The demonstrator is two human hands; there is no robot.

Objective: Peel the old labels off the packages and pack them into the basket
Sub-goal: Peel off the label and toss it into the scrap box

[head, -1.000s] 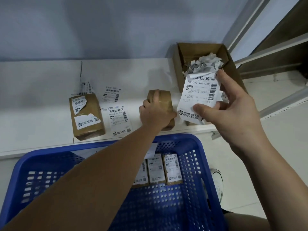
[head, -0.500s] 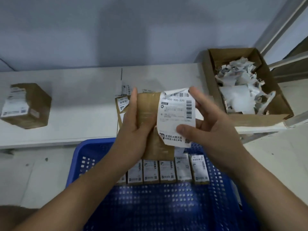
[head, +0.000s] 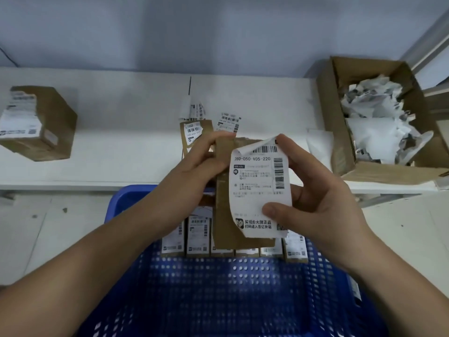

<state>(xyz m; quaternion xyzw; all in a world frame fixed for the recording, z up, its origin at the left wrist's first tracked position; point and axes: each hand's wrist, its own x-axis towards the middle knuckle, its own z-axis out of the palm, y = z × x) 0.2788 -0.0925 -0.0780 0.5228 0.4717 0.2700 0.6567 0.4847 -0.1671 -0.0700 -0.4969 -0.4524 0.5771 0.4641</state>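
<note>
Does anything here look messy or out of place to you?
A few things. Loose labels lie scattered on the white shelf instead of in the cardboard box of crumpled scraps. One package behind the left hand has a torn, half-peeled label. Another package sits askew far left.

A white shelf runs across the middle of the frame, against a pale blue-grey wall. At upper right, an open cardboard box holds crumpled white paper scraps. Light speckled floor shows at lower left.
</note>
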